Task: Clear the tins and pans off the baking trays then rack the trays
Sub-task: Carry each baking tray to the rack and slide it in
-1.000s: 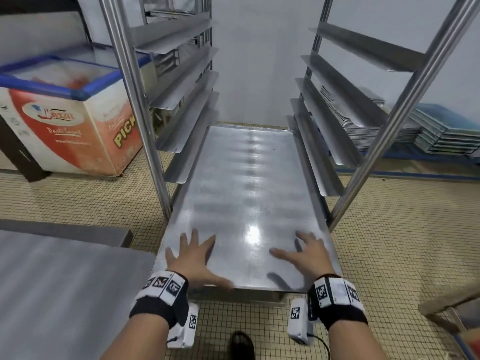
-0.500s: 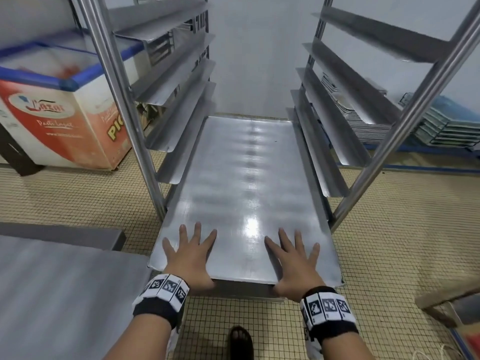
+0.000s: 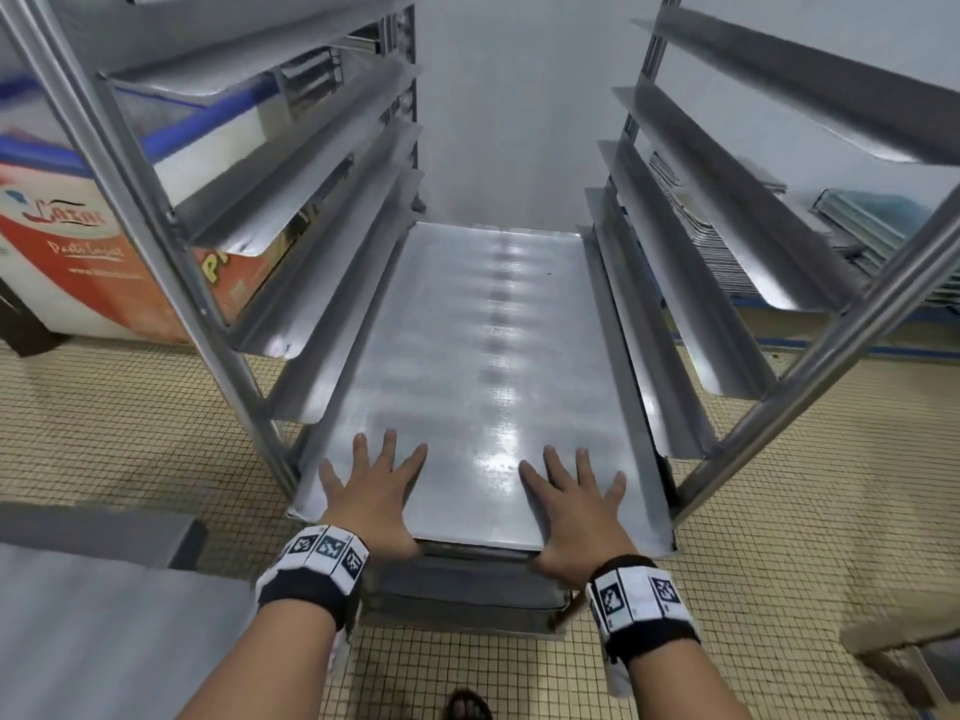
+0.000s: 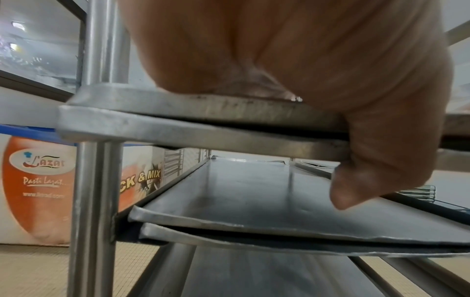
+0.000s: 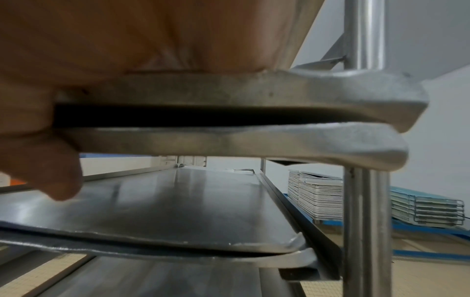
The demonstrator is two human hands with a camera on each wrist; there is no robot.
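Observation:
A flat, bare metal baking tray (image 3: 493,356) lies on low runners of the steel rack (image 3: 156,241), almost fully inside it. My left hand (image 3: 371,491) and right hand (image 3: 576,506) press flat on its near end, fingers spread and straight. In the left wrist view my left hand (image 4: 279,50) lies over the tray's front edge (image 4: 203,108), with the thumb hanging down in front of that edge. My right hand (image 5: 101,36) sits the same way on the tray's front edge (image 5: 254,88). A second tray lies right beneath, and more trays (image 4: 254,201) sit one level lower.
Empty angled runners climb both rack sides. An orange and white chest freezer (image 3: 78,252) stands at the left. Stacks of trays and wire racks (image 3: 857,241) lie on the floor at the right. A steel table (image 3: 104,641) fills the lower left. My foot (image 3: 467,704) stands on yellow tiles.
The tray has slid deeper into the rack under both hands. My right hand went from angled to flat with its fingers pointing forward.

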